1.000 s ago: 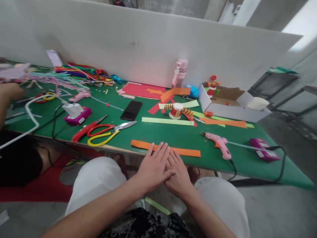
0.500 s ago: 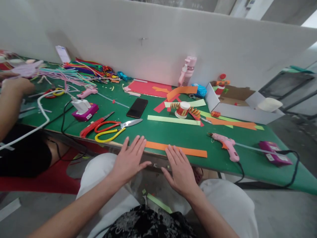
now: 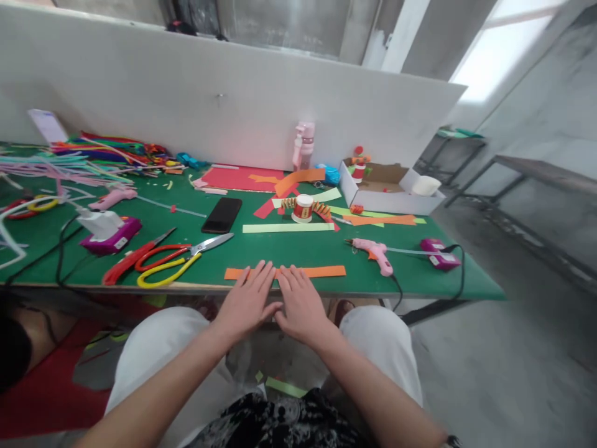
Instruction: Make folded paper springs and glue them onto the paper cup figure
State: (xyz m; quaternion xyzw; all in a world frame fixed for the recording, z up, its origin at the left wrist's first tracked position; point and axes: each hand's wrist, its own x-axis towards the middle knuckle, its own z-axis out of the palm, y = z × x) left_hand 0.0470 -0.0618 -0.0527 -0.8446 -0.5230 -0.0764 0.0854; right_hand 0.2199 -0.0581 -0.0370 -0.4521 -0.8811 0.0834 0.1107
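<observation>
My left hand [image 3: 245, 302] and my right hand [image 3: 300, 303] lie flat side by side at the near edge of the green table [image 3: 289, 252], fingers stretched out, holding nothing. Their fingertips rest on a long orange paper strip [image 3: 321, 272] that lies along the table's front edge. My white-trousered knees show below the hands.
Red and yellow scissors [image 3: 163, 261], a black phone [image 3: 222, 215], a light green strip [image 3: 288, 228], a small red-labelled cup [image 3: 303, 208], a pink glue gun [image 3: 373, 252] with cable, a purple plug box [image 3: 439, 260], a white cardboard box [image 3: 387, 199], a pink bottle [image 3: 303, 146], pipe cleaners [image 3: 93, 152].
My hands were apart half a second ago and have come together again on the orange strip. The view has swung right; the other person's hand at the left is out of sight.
</observation>
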